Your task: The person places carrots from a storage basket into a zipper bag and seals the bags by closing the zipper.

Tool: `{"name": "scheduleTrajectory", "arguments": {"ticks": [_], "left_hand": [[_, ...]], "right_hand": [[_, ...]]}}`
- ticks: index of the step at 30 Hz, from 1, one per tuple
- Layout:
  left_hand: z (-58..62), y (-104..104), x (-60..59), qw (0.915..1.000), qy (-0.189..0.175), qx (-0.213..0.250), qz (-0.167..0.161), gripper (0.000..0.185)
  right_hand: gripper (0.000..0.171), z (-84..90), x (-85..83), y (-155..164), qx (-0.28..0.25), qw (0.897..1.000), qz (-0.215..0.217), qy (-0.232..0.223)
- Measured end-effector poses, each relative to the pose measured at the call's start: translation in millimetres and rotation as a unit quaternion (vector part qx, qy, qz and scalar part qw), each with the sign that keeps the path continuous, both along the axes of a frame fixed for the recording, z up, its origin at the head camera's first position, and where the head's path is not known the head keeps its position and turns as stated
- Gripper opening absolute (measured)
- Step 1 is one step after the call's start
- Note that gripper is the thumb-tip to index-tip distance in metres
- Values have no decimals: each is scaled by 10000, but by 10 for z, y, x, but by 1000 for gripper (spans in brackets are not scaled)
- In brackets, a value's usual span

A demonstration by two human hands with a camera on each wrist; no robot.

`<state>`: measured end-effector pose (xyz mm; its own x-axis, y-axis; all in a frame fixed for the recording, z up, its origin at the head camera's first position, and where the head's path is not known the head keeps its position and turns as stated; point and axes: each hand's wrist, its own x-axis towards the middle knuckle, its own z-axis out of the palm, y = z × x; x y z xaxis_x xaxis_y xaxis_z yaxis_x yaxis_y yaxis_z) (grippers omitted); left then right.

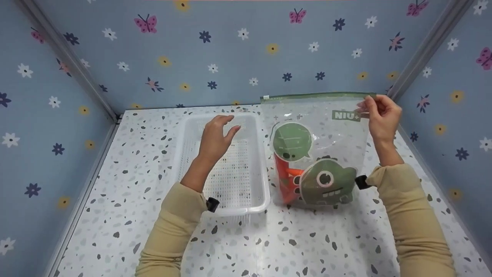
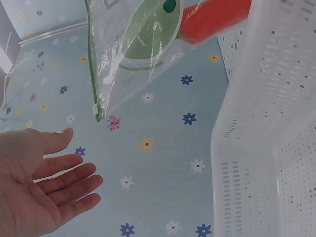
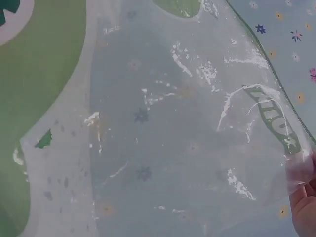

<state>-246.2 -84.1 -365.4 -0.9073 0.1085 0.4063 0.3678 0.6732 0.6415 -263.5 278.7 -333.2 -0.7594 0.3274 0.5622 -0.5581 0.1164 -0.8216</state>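
Note:
A clear zip bag with a green zip strip and green monster prints hangs upright at the right. My right hand pinches its top right corner; in the right wrist view that hand shows at the right edge. Inside the bag's lower left lies a red-orange item, its kind hidden by the prints. A white slider sits at the zip's left end. My left hand is over the white basket, holding nothing. In the left wrist view its fingers are spread loosely, apart from the bag.
The perforated basket stands on a white speckled table, just left of the bag. Blue flowered panels close off the back and both sides, with metal posts at the corners.

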Motion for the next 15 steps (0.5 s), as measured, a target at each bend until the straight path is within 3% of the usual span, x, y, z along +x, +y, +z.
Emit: {"name": "scheduleTrajectory", "arguments": {"ticks": [11, 15], "left_hand": [[-242, -145, -105, 9940, -959, -519, 15, 44], [-320, -180, -123, 9907, -1207, -621, 52, 46]], "right_hand": [[13, -345, -170, -102, 859, 9898, -306, -1093], [19, -484, -232, -103, 1178, 9856, -262, -1180]]}}
